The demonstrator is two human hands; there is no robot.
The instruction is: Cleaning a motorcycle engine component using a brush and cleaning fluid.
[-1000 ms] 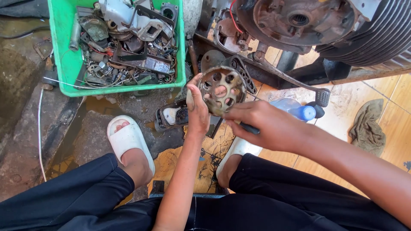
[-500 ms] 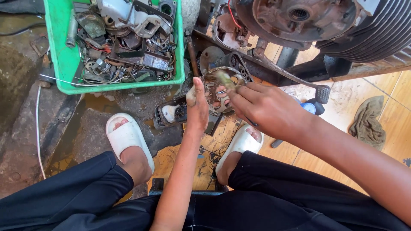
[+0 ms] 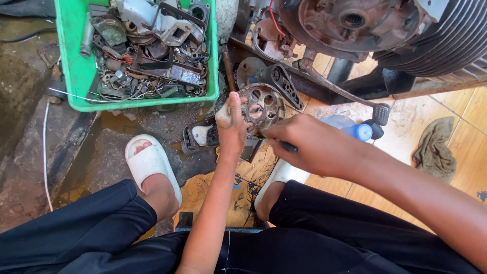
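Nearest us, black trousers [image 3: 314, 238] fill the bottom of the view, knees apart, with a foot in a white slipper [image 3: 152, 165] planted on the wet, dirty floor [image 3: 30, 167] at left. Up from between the knees comes the left hand [image 3: 231, 124], fingers closed around the left edge of a round, rusty metal disc with holes [image 3: 261, 106], holding it upright above the floor in the middle of the scene. From the right, the right hand [image 3: 309, 144] sits just beside the disc's lower right edge, fingers curled tight on a thin dark tool [image 3: 288, 147]; the tool's tip at the disc is hidden by the hand. Just behind that hand, a clear bottle with a blue cap [image 3: 355, 129] lies on the floor, and farther right a brown rag [image 3: 433, 149] is crumpled on the wooden boards. Under the disc, a small dark tray [image 3: 200, 137] rests on the floor. Farther off at left, a green plastic crate [image 3: 71, 71] is heaped with greasy metal parts. At far right stands an engine [image 3: 385, 30] with a rusty round housing and black cooling fins, a kick lever [image 3: 345, 94] slanting down from it.
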